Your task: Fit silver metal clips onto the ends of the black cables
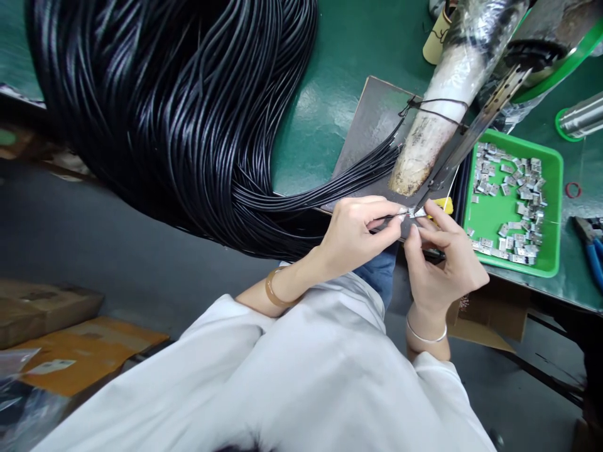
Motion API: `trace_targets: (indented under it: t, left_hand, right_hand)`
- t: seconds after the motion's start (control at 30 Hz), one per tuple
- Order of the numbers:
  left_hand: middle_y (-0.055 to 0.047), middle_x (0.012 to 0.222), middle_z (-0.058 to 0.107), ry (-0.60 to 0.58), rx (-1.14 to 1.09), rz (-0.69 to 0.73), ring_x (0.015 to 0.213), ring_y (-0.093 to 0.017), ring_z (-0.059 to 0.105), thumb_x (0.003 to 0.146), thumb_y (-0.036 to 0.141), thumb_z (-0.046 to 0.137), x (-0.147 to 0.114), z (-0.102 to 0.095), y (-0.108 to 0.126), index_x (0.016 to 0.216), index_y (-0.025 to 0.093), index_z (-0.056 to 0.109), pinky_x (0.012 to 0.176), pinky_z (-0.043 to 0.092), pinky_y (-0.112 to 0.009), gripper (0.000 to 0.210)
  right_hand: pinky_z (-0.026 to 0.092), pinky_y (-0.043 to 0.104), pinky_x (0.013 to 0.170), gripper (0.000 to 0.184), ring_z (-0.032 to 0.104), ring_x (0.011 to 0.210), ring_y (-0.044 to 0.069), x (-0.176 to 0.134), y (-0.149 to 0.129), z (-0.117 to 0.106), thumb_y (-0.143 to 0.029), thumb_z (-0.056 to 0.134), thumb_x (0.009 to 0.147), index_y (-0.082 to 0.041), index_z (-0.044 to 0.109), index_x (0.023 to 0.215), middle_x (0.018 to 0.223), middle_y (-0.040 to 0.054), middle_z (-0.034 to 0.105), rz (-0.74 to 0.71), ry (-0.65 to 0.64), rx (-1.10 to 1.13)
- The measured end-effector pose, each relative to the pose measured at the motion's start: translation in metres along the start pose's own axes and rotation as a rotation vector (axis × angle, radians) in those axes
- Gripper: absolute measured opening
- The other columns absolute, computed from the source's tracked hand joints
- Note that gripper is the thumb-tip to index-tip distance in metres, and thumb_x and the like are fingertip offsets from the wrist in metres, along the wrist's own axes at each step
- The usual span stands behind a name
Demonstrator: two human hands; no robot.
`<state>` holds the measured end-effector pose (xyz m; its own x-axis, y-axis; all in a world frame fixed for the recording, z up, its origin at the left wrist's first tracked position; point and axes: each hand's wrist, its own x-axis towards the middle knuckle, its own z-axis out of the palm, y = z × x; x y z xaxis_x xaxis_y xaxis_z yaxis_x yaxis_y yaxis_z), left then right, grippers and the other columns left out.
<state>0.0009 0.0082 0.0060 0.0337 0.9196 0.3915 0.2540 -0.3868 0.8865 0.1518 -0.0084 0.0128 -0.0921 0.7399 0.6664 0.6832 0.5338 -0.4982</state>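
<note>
My left hand (362, 229) is closed, thumb and fingers pinching the end of a thin black cable (392, 217). A small silvery metal connector (417, 213) meets that end, and my right hand (436, 251) pinches it from the other side. Just above the connector is the lower tip of a slanted metal arm (455, 154), and I cannot tell whether they touch. Behind my left hand, a bundle of black cables (164, 107) spreads over the bench, with several ends (372, 164) fanned onto a dark board (365, 129).
A green tray (556, 207) of small metal connectors (522, 220) stands right of my right hand. A thick white tube (433, 132) slants down over the board. Blue-handled pliers (591, 248) and a red ring (573, 189) lie farther right. Boxes (89, 351) stand lower left.
</note>
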Motion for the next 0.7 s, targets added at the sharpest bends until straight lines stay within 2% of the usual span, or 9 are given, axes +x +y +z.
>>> trace_targets:
  t: [0.13,0.23,0.3,0.4,0.47,0.53,0.57,0.63,0.7]
  left_hand:
    - [-0.001,0.070,0.065,-0.040,-0.071,-0.094,0.053,-0.004,0.041,0.083,0.015,0.060,-0.0019,-0.0010,0.0028,0.087,0.012,0.075,0.051,0.031,-0.019,0.015]
    - [0.001,0.061,0.057,-0.130,-0.214,-0.248,0.053,-0.005,0.041,0.084,0.019,0.059,-0.0029,-0.0029,0.0052,0.080,0.010,0.072,0.050,0.031,-0.018,0.015]
    - [0.002,0.059,0.054,-0.172,-0.268,-0.286,0.054,-0.005,0.042,0.085,0.019,0.059,-0.0038,-0.0043,0.0064,0.074,0.010,0.068,0.051,0.032,-0.018,0.017]
    - [0.001,0.064,0.055,-0.147,-0.208,-0.140,0.056,-0.005,0.042,0.084,0.016,0.060,-0.0062,-0.0057,0.0078,0.076,0.010,0.068,0.054,0.033,-0.019,0.012]
    - [0.001,0.065,0.055,-0.118,-0.136,-0.008,0.057,-0.005,0.040,0.083,0.013,0.061,-0.0077,-0.0064,0.0087,0.079,0.011,0.069,0.056,0.033,-0.020,0.010]
    - [0.001,0.065,0.055,-0.119,-0.139,0.028,0.057,-0.005,0.039,0.084,0.015,0.061,-0.0083,-0.0075,0.0091,0.080,0.011,0.069,0.056,0.033,-0.021,0.010]
    - [0.001,0.065,0.054,-0.143,-0.195,-0.015,0.057,-0.005,0.040,0.085,0.017,0.061,-0.0080,-0.0082,0.0090,0.079,0.011,0.069,0.056,0.034,-0.021,0.011]
    - [0.002,0.062,0.053,-0.239,-0.400,-0.192,0.054,-0.004,0.041,0.087,0.026,0.063,-0.0065,-0.0095,0.0076,0.079,0.012,0.066,0.053,0.034,-0.020,0.017]
    - [0.004,0.059,0.050,-0.306,-0.603,-0.381,0.051,-0.004,0.039,0.085,0.037,0.068,-0.0045,-0.0098,0.0054,0.079,0.012,0.066,0.050,0.033,-0.019,0.026]
  right_hand:
    - [0.063,0.030,0.068,0.014,0.077,0.083,0.019,-0.0026,0.0004,-0.0010,-0.014,0.071,0.083,-0.023,0.066,0.093,0.111,0.0036,0.077,0.032,0.012,-0.003]
    - [0.062,0.029,0.066,0.014,0.077,0.085,0.020,-0.0002,-0.0003,-0.0018,-0.015,0.070,0.084,-0.021,0.063,0.094,0.106,0.0042,0.077,0.091,0.085,0.078]
    - [0.061,0.027,0.064,0.012,0.076,0.082,0.019,0.0020,0.0006,-0.0028,-0.016,0.067,0.087,-0.020,0.060,0.096,0.098,0.0035,0.076,0.146,0.163,0.118]
    - [0.056,0.023,0.056,0.009,0.071,0.063,0.013,0.0043,0.0040,-0.0052,-0.021,0.064,0.090,-0.020,0.056,0.094,0.076,-0.0029,0.067,0.261,0.179,0.106]
    - [0.052,0.021,0.050,0.010,0.066,0.053,0.011,0.0049,0.0062,-0.0070,-0.025,0.064,0.091,-0.021,0.055,0.092,0.067,-0.0063,0.059,0.339,0.090,0.145]
    - [0.051,0.020,0.048,0.011,0.064,0.051,0.010,0.0048,0.0076,-0.0084,-0.028,0.064,0.091,-0.022,0.055,0.091,0.066,-0.0069,0.057,0.383,-0.007,0.225]
    - [0.052,0.020,0.049,0.011,0.065,0.052,0.010,0.0046,0.0080,-0.0089,-0.029,0.064,0.091,-0.023,0.055,0.092,0.068,-0.0065,0.059,0.386,-0.038,0.255]
    - [0.056,0.021,0.056,0.009,0.069,0.062,0.011,0.0034,0.0087,-0.0093,-0.027,0.063,0.091,-0.023,0.056,0.094,0.077,-0.0040,0.064,0.332,-0.054,0.255]
    - [0.059,0.024,0.069,0.009,0.073,0.078,0.013,0.0013,0.0096,-0.0091,-0.021,0.065,0.089,-0.023,0.059,0.096,0.087,-0.0014,0.070,0.168,-0.055,0.174]
